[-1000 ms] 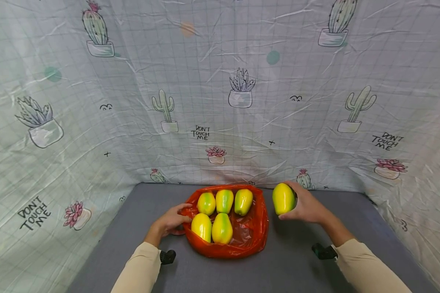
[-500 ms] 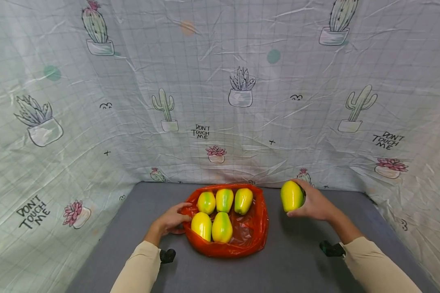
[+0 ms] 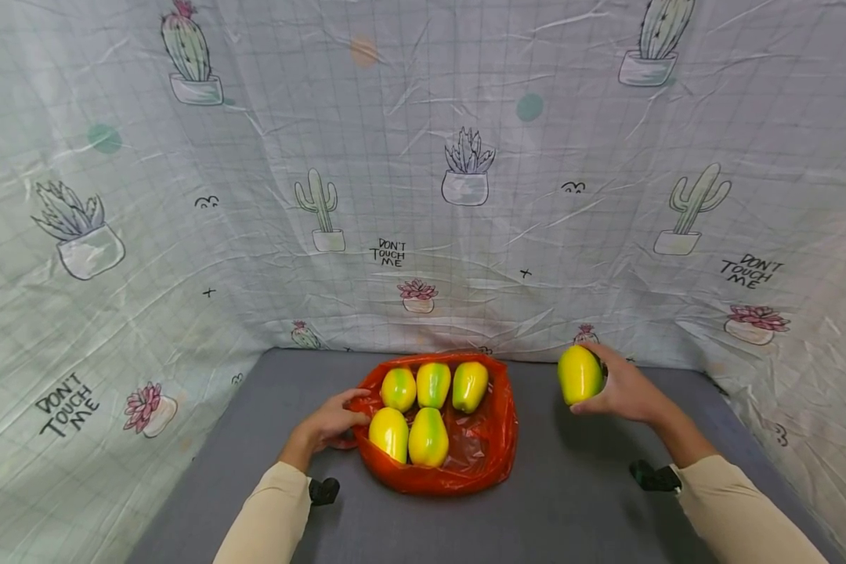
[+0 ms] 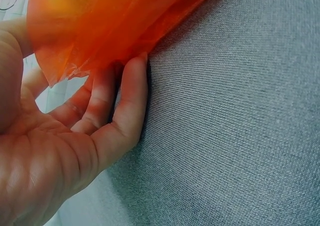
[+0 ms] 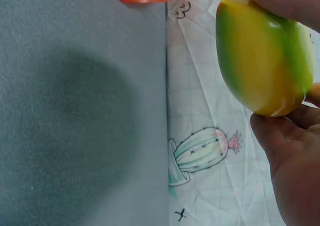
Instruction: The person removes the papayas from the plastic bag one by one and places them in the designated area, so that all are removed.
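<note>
Your right hand (image 3: 626,392) grips the fruit (image 3: 580,376), probably light, stiff and slippery, best held round its middle; your left hand (image 3: 330,421) holds the soft-looking bag (image 3: 440,481) by its edge.

You have five yellow-green fruits (image 3: 428,437) and one red bag (image 3: 440,482) at lower centre, one fruit (image 3: 580,376) lower right.

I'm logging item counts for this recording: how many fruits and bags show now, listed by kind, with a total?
Yellow-green fruits: 6 (5 inside the red bag, plus 1 held fruit in the right hand)
Red bag: 1
Total: 7
</note>
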`<state>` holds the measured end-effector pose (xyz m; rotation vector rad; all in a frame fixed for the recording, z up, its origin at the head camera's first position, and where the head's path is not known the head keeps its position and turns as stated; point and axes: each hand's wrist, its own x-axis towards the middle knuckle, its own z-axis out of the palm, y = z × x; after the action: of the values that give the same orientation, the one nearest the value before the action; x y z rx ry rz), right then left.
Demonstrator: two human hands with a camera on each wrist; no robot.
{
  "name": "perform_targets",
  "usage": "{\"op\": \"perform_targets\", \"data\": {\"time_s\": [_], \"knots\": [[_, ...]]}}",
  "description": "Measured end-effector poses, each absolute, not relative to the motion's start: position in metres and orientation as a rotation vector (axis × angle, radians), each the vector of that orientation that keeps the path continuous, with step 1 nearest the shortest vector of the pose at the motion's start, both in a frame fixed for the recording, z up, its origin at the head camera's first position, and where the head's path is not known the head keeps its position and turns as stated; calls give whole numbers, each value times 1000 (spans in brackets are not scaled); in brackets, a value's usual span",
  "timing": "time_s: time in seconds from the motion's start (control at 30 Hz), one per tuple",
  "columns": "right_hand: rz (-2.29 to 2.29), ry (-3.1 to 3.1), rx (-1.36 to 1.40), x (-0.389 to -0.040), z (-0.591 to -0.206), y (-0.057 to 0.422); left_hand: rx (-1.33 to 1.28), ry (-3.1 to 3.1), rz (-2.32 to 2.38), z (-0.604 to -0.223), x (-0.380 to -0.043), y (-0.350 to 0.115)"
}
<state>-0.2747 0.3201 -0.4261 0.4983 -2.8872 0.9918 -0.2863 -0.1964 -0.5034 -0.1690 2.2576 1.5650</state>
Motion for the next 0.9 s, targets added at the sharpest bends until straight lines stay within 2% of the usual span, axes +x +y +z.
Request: {"op": "perform_targets", "data": {"time_s": [0.9], "knots": [[980, -2936, 408, -274, -429, 355, -160, 2253, 1552, -503, -288, -197]]}}
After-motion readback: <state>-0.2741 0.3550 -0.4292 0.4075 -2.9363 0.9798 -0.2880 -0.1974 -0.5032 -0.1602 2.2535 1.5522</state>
